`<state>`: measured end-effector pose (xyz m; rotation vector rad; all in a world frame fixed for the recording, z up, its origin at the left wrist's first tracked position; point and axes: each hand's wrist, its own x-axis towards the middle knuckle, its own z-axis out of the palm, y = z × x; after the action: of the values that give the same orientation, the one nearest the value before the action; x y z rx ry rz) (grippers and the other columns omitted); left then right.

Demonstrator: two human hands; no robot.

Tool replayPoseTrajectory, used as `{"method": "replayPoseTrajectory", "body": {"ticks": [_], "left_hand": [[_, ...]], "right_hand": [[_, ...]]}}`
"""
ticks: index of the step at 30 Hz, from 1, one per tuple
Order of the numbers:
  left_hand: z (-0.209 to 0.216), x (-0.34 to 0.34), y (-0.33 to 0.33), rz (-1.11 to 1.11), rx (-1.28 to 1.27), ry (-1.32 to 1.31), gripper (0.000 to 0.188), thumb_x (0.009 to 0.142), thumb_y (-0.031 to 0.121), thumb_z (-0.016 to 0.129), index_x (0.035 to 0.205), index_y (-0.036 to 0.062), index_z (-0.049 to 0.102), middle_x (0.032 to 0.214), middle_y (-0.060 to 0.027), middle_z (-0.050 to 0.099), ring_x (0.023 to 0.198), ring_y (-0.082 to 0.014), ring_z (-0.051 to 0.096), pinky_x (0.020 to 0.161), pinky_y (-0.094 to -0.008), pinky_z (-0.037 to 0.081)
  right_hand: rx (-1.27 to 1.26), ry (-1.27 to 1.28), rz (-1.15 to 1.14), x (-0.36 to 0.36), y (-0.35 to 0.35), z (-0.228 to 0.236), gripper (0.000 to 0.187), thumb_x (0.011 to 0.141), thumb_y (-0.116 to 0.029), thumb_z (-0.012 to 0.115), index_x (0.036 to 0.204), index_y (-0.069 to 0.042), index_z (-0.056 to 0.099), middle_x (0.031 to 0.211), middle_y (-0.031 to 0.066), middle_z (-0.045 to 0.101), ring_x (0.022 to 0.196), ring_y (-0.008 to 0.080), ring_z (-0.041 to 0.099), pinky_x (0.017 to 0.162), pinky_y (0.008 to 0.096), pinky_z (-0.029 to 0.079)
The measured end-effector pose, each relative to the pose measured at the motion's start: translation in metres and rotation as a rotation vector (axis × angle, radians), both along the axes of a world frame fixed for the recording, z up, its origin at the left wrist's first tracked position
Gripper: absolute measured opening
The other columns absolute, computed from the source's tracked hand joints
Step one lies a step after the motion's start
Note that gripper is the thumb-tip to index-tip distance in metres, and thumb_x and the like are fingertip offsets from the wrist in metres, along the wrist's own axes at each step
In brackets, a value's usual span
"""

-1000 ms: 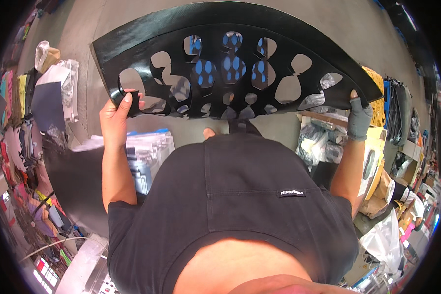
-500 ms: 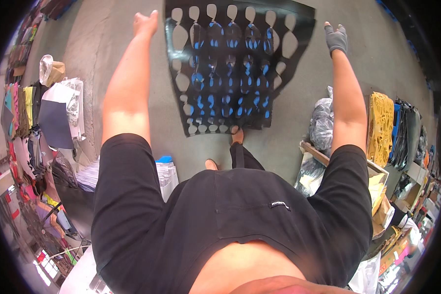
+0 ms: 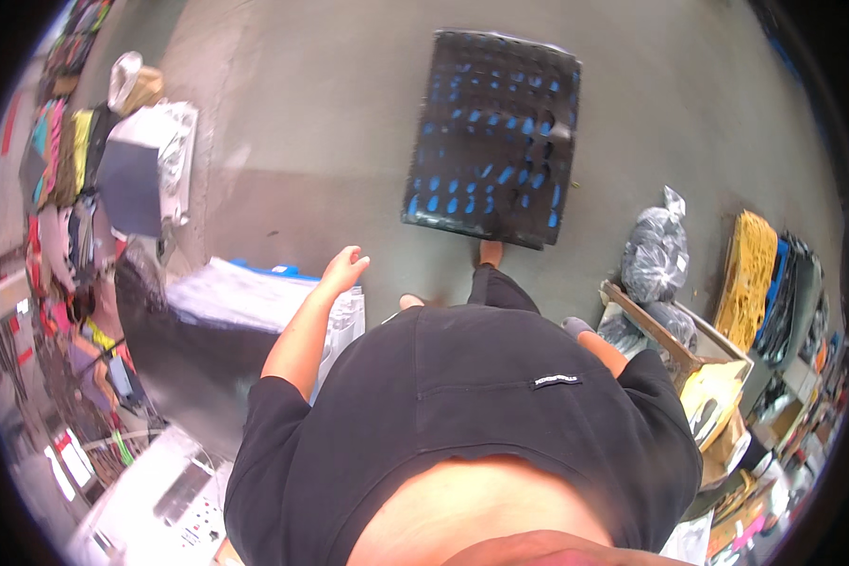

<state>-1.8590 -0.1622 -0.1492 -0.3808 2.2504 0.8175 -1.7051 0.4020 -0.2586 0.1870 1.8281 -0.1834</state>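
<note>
A black rectangular stack of cut-out sheets [image 3: 495, 137] lies on the floor in front of me, blue patches showing through its many holes. My left hand [image 3: 346, 271] is bare and hangs low near the pile of white sheets, its fingers loosely apart and nothing in them. Close against my right side, my right hand [image 3: 576, 326] in a grey fingerless glove is mostly hidden by my shirt, so its fingers do not show. Both hands are apart from the black stack. My foot [image 3: 491, 253] stands by its near edge.
White sheets [image 3: 241, 288] are piled at my left. On the right are a clear plastic bag of dark material [image 3: 655, 250], a wooden-edged box [image 3: 651, 321] and hanging yellow cut-out sheets [image 3: 748, 278]. Coloured material [image 3: 61, 170] lines the far left.
The perforated black sheet that hung spread between my raised hands now lies flat on the stack. Both hands have drawn back toward my body, and my view has shifted.
</note>
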Motion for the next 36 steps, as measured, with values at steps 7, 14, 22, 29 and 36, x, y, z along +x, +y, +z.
{"method": "replayPoseTrajectory", "body": {"ticks": [7, 14, 22, 29, 36], "left_hand": [[0.092, 0.115, -0.086, 0.032, -0.277, 0.777, 0.05, 0.082, 0.031, 0.061, 0.123, 0.0061, 0.051, 0.131, -0.0152, 0.048, 0.125, -0.0336, 0.04, 0.104, -0.0473, 0.032], [0.116, 0.346, -0.21, 0.734, -0.991, 0.576, 0.057, 0.081, 0.035, 0.062, 0.129, 0.009, 0.046, 0.141, -0.0139, 0.037, 0.133, -0.0346, 0.029, 0.104, -0.0544, 0.024], [0.06, 0.504, -0.212, 1.078, -1.039, 0.357, 0.069, 0.081, 0.051, 0.055, 0.14, 0.0199, 0.036, 0.15, -0.0071, 0.024, 0.139, -0.0291, 0.019, 0.108, -0.059, 0.015], [0.058, 0.501, -0.212, 1.106, -1.059, 0.347, 0.066, 0.08, 0.051, 0.055, 0.135, 0.0177, 0.042, 0.148, -0.008, 0.027, 0.137, -0.0313, 0.023, 0.106, -0.0592, 0.018], [0.064, 0.554, -0.189, 1.954, -1.184, 0.255, 0.07, 0.078, 0.039, 0.065, 0.131, 0.001, 0.041, 0.138, -0.0224, 0.037, 0.128, -0.0384, 0.034, 0.106, -0.0509, 0.025]], "right_hand": [[-0.129, 0.455, -0.213, -0.176, -0.158, 0.005, 0.031, 0.077, -0.031, 0.062, 0.089, -0.003, 0.067, 0.09, 0.0173, 0.068, 0.085, 0.0315, 0.065, 0.077, 0.0411, 0.049], [-0.852, 0.481, -0.216, -0.27, -0.511, 0.063, 0.016, 0.089, -0.025, 0.056, 0.097, -0.011, 0.06, 0.075, -0.0028, 0.055, 0.058, 0.0063, 0.049, 0.045, 0.022, 0.036], [-1.051, 0.433, 0.604, -0.127, -0.831, 0.131, 0.06, 0.082, -0.042, 0.062, 0.121, 0.003, 0.05, 0.109, 0.0135, 0.058, 0.102, 0.0211, 0.054, 0.09, 0.0308, 0.041], [-0.991, 0.229, 0.577, -0.07, -0.893, 0.111, 0.06, 0.083, -0.048, 0.062, 0.111, 0.004, 0.054, 0.095, 0.0096, 0.059, 0.088, 0.0185, 0.055, 0.081, 0.03, 0.044], [-1.008, 0.304, 0.736, -0.081, -0.879, 0.138, 0.039, 0.083, -0.038, 0.064, 0.09, 0.0, 0.059, 0.08, 0.002, 0.055, 0.074, 0.0125, 0.047, 0.07, 0.0287, 0.042]]}}
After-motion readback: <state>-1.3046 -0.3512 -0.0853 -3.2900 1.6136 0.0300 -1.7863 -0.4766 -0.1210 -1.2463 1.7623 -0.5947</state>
